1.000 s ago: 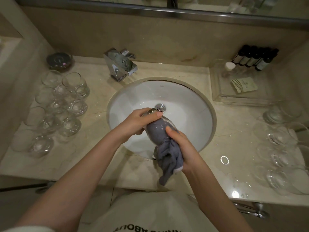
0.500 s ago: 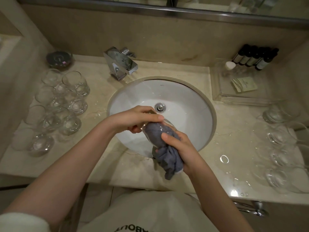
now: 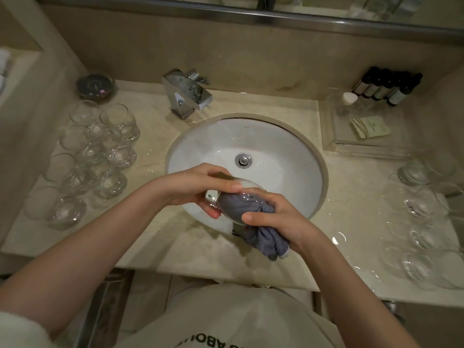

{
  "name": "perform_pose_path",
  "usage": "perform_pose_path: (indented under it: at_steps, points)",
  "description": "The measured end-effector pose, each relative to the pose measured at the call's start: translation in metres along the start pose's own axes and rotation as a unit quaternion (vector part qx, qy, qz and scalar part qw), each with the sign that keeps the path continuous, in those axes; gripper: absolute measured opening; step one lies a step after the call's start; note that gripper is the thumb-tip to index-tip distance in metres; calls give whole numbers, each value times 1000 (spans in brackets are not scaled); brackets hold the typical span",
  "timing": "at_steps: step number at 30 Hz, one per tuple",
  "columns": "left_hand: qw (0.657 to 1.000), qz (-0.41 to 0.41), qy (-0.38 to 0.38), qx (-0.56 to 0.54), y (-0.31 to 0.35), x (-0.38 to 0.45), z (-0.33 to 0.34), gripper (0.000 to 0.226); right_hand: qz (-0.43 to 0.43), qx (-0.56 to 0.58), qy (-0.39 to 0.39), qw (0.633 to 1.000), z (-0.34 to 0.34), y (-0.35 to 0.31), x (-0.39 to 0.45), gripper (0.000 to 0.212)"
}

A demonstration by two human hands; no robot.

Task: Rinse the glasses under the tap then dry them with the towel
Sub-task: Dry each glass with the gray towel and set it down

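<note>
- Drying in hand: left hand (image 3: 198, 187) grips a tumbler (image 3: 241, 194) over the basin (image 3: 288, 156); right hand (image 3: 278, 222) clenches the grey towel (image 3: 263, 237), stuffed inside it.
- Glasses stand left (image 3: 100, 151) and right (image 3: 424, 217) of the basin; which are finished, I cannot tell.
- Marble vanity counter (image 3: 175, 247), chrome tap (image 3: 188, 94) shut off, mirror above.

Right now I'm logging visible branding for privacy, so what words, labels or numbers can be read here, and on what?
"ABO", upside down and cut off, on the person's shirt.
Small card in the clear tray: print too small.
Dark bottles: labels blurred.
Sink rim mark: illegible.
</note>
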State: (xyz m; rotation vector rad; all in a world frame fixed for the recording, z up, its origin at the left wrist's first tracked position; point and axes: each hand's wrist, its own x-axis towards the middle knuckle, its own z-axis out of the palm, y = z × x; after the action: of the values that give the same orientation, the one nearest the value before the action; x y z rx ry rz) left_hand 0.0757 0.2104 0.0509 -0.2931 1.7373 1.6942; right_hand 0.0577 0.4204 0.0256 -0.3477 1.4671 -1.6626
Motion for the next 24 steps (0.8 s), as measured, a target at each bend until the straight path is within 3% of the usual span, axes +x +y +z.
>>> perform_pose_path:
  at_steps: [3,8,10,13,15,17,21,24]
  points:
    - [998,47,14,41,-6,-4,0,43,37,24,-42,998,-6,1,-1,46]
    - [987,134,39,82,-19,-4,2,55,82,122,-80,986,-8,4,-1,78]
    - [990,108,57,67,-20,-6,3,55,80,112,-69,988,-4,4,-1,71]
    - [997,-8,67,33,-16,-7,6,66,70,42,-43,996,7,1,-1,38]
    - [995,-22,92,33,-16,-5,8,55,73,18,-50,996,14,1,-1,31]
    - [993,4,113,32,-16,-6,8,39,68,40,-60,995,19,1,1,44]
    - [994,35,84,62,-12,-13,5,47,85,113,-74,987,18,6,1,62]
    - [989,79,67,104,-10,-15,2,41,114,248,-53,960,18,12,-2,77]
